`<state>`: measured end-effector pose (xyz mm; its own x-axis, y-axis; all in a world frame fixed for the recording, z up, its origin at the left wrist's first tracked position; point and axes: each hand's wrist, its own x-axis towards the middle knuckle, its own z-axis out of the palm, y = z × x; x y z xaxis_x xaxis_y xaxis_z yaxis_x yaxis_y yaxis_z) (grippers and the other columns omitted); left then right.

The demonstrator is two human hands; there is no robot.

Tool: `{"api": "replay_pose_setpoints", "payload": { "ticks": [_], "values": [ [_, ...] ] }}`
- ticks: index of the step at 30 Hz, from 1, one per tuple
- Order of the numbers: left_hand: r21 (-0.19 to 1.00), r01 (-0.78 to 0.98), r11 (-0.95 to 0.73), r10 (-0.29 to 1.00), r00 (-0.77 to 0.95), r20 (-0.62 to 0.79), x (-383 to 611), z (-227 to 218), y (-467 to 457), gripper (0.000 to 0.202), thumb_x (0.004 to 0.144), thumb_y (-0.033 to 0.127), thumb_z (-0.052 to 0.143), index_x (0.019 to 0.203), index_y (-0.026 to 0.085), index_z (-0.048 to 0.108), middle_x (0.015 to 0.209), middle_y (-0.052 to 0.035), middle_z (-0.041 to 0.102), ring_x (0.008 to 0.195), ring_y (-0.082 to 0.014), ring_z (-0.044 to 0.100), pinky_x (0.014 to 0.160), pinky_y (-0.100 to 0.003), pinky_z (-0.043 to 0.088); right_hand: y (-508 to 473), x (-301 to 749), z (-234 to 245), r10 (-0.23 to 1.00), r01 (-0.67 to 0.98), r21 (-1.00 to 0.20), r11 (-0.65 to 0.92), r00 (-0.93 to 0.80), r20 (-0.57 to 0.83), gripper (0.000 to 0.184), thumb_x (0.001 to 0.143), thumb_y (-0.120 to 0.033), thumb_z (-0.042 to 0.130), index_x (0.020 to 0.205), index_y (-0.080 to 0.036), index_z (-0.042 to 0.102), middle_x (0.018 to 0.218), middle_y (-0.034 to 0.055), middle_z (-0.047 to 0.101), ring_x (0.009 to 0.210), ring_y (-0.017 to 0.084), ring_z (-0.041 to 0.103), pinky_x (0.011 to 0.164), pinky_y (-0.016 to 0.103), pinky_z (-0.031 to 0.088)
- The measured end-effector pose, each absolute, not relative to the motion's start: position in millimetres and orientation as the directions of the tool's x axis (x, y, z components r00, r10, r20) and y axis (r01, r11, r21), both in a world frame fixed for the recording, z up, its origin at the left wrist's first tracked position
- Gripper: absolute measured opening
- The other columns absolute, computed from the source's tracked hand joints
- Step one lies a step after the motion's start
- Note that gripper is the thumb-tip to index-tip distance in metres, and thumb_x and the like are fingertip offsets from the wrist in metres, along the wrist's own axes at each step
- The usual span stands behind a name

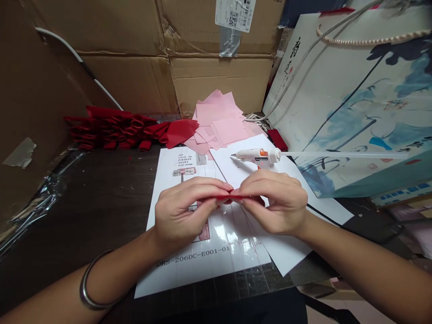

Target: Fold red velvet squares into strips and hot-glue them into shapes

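Between the fingertips of both hands is a small folded piece of red fabric (229, 198), mostly covered by the fingers. My left hand (189, 209) pinches its left end, thumb below and fingers above. On the right end, my right hand (275, 200) pinches it the same way. Both hands are over a printed instruction sheet (168, 193) and blank white paper (286, 258). Just beyond my right hand, a white glue gun (258, 155) with a long glue stick (340, 154) in its back rests on the paper, nozzle to the left.
Folded red fabric pieces (114, 128) lie in a row at the back left. Pink squares (229, 130) are piled at the back centre. Cardboard boxes (216, 81) wall off the back. A large painted paper bag (364, 103) stands at right, a grey cable (297, 67) before it.
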<state>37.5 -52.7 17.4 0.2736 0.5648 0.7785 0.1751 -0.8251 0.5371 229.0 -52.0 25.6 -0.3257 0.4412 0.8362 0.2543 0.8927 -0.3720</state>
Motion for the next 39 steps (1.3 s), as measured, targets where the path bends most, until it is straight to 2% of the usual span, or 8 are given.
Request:
{"api": "replay_pose_setpoints", "payload": {
  "ticks": [5,10,15,24,28,33,39],
  "values": [
    [0.526,0.177,-0.832,0.554,0.285,0.782,37.7,16.3,-51.0,0.022,0.082,-0.002,0.062,0.087,0.017,0.073,0.088,-0.003,0.076,0.082,-0.0131,0.072,0.076,-0.022,0.06,-51.8,227.6,28.1,0.449,0.254,-0.379,0.89,-0.345,0.824,0.013,0.079,-0.008,0.066,0.089,-0.016,0.069,0.071,0.0041,0.072,0.061,0.014,0.063,0.052,0.026,0.05],
    [0.562,0.172,-0.809,0.588,0.26,0.766,38.5,13.5,-49.4,0.02,0.082,0.001,0.064,0.087,0.018,0.073,0.088,-0.0019,0.076,0.079,-0.0131,0.072,0.074,-0.024,0.061,-51.1,227.6,27.8,0.481,0.293,-0.398,0.869,-0.317,0.817,0.008,0.082,-0.011,0.066,0.085,-0.017,0.07,0.066,0.0022,0.069,0.056,0.013,0.059,0.047,0.025,0.046],
    [0.59,0.144,-0.795,0.606,0.245,0.757,38.7,14.3,-50.0,0.019,0.082,0.002,0.066,0.085,0.019,0.073,0.085,-0.0016,0.076,0.079,-0.0135,0.072,0.072,-0.024,0.062,-50.4,229.9,28.0,0.476,0.287,-0.392,0.874,-0.337,0.813,0.011,0.081,-0.01,0.067,0.088,-0.017,0.07,0.069,0.0024,0.071,0.056,0.012,0.059,0.046,0.024,0.046],
    [0.645,0.106,-0.756,0.652,0.207,0.73,41.1,13.8,-51.1,0.018,0.082,0.005,0.068,0.085,0.021,0.074,0.084,-0.0002,0.077,0.077,-0.0133,0.073,0.069,-0.024,0.063,-51.9,229.3,26.7,0.505,0.276,-0.433,0.858,-0.302,0.809,0.006,0.081,-0.009,0.067,0.085,-0.013,0.069,0.067,0.0038,0.07,0.058,0.014,0.06,0.051,0.027,0.046],
    [0.631,0.075,-0.772,0.63,0.215,0.746,41.6,14.8,-50.6,0.018,0.081,0.005,0.07,0.086,0.021,0.074,0.084,-0.0009,0.077,0.078,-0.0132,0.073,0.071,-0.024,0.062,-52.9,229.0,25.9,0.517,0.242,-0.46,0.854,-0.298,0.802,0.004,0.081,-0.01,0.067,0.083,-0.014,0.069,0.066,0.0041,0.07,0.059,0.014,0.062,0.051,0.027,0.048],
    [0.619,0.098,-0.779,0.623,0.231,0.748,40.0,16.4,-50.3,0.017,0.079,0.006,0.073,0.087,0.021,0.075,0.085,-0.0002,0.078,0.076,-0.0129,0.074,0.07,-0.022,0.062,-53.2,229.0,24.5,0.515,0.228,-0.465,0.856,-0.284,0.809,0.01,0.082,-0.009,0.066,0.086,-0.016,0.072,0.068,0.0027,0.071,0.06,0.013,0.063,0.053,0.026,0.05],
    [0.686,0.105,-0.72,0.688,0.245,0.684,36.8,15.4,-53.2,0.018,0.083,0.009,0.069,0.09,0.023,0.076,0.088,0.0019,0.078,0.067,-0.0101,0.072,0.059,-0.018,0.059,-53.0,228.0,24.8,0.494,0.167,-0.465,0.869,-0.286,0.821,0.01,0.08,-0.005,0.067,0.086,-0.011,0.072,0.07,0.007,0.073,0.064,0.014,0.065,0.057,0.026,0.052]
  ]
}}
